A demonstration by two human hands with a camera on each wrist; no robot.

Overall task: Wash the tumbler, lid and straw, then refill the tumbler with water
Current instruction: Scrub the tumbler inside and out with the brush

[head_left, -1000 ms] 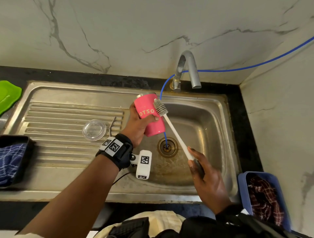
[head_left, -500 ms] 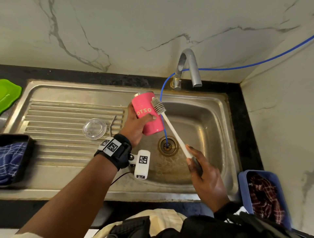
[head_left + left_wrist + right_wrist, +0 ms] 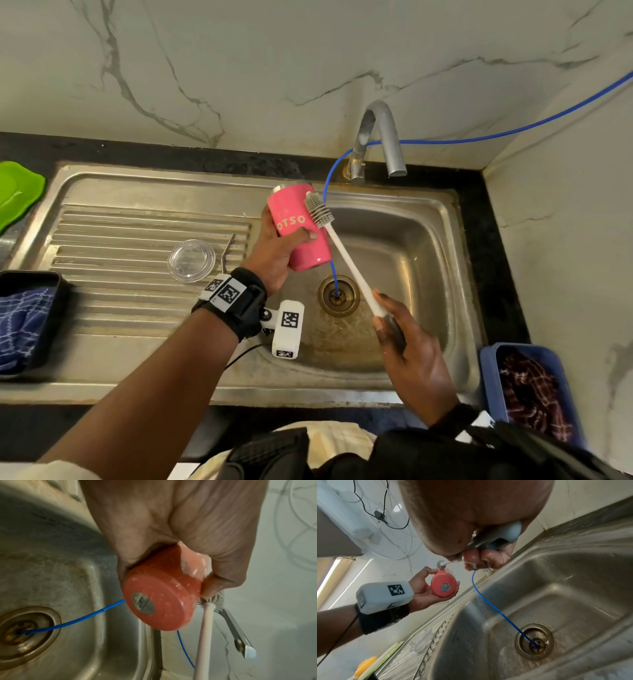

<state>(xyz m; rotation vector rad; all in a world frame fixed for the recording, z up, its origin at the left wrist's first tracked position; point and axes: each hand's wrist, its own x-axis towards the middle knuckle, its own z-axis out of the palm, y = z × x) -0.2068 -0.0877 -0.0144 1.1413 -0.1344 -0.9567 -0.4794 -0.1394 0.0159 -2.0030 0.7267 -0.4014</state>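
Scrubbing outside of pink tumbler (image 3: pixel 299 228) over sink (image 3: pixel 428 240): left hand (image 3: pixel 274 255) grips it, right hand (image 3: pixel 411 356) clasps brush (image 3: pixel 318 210); lid (image 3: pixel 191 260), straw (image 3: pixel 227 251) wait on drainboard. Left wrist: tumbler base (image 3: pixel 159 605) soap-flecked. Right wrist: tap unseen; rinse, refill judged pending.

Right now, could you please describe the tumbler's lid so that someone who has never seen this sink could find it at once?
Start at the steel sink and look to the ribbed draining board on its left. The lid lies flat there, near the basin's edge, beside the bent metal straw. It is the only clear, round disc in view.
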